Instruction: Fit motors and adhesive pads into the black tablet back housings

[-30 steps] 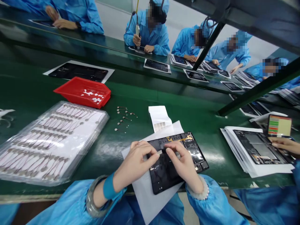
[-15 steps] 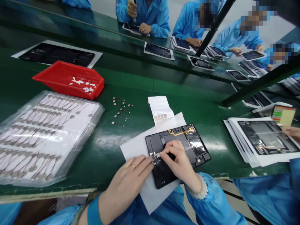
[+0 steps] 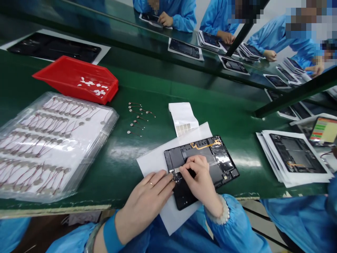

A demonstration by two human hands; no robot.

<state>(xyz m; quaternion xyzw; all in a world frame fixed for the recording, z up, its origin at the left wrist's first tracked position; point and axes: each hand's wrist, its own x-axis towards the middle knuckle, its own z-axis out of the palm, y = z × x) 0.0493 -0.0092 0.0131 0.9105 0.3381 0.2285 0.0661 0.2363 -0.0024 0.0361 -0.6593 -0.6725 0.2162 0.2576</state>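
A black tablet housing [image 3: 188,196] lies tilted on a white paper sheet [image 3: 149,160] before me, its inside facing up. My left hand [image 3: 150,193] rests at its left edge, fingers stretched out and close together, the tips beside a small circuit board [image 3: 179,176]. Over the housing, my right hand [image 3: 198,175] pinches a small grey sticker [image 3: 176,170] at the board's upper edge. The fingertips partly cover this sticker. An orange flex cable [image 3: 205,145] runs along the housing's far side. Behind it lies a white backing strip [image 3: 183,112] bearing several similar grey stickers.
Left stand a clear tray [image 3: 52,147] of wired coin-shaped parts and a red bin [image 3: 79,79] with white scraps. Several loose wired discs [image 3: 135,121] lie mid-table. Stacked tablet housings [image 3: 297,154] sit right, near a slanting green post [image 3: 297,93]. Co-workers in blue sit opposite.
The camera view has shifted slightly. My hands keep almost the same pose, with the grey sticker still at the board. At the right, a co-worker's hand has left the stacked housing.
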